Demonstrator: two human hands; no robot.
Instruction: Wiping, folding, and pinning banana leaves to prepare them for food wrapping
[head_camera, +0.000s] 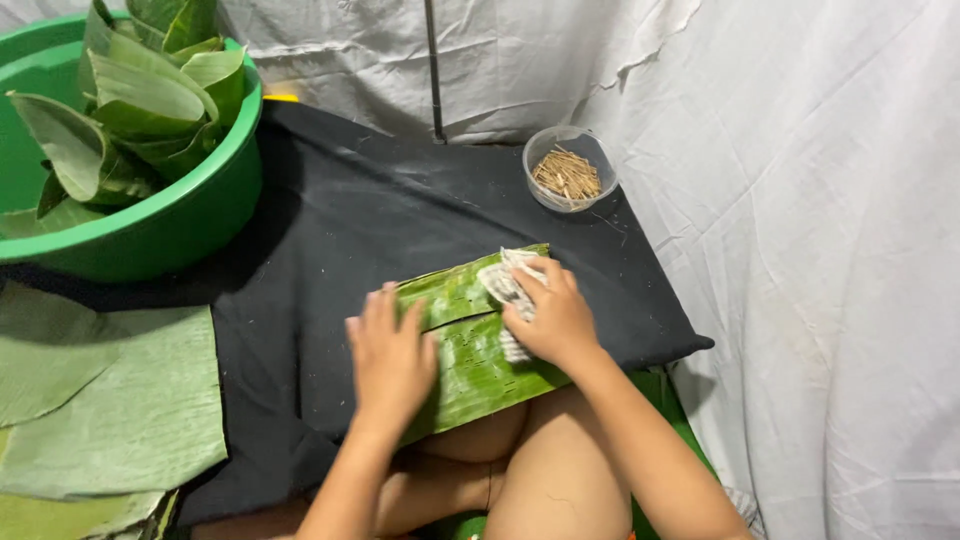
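A long green banana-leaf strip (470, 345) lies on the black cloth (330, 240) over the person's knees. The right hand (553, 318) presses a crumpled white rag (503, 285) onto it, fingers curled around the rag. The left hand (388, 358) lies flat and open on the leaf's left end, slightly blurred. Beyond stands a small clear tub of thin sticks (567, 170), perhaps toothpicks; far left, a green plastic basin of folded leaves (190, 215).

White cloth (820, 200) drapes the walls behind a black-covered table (330, 230).
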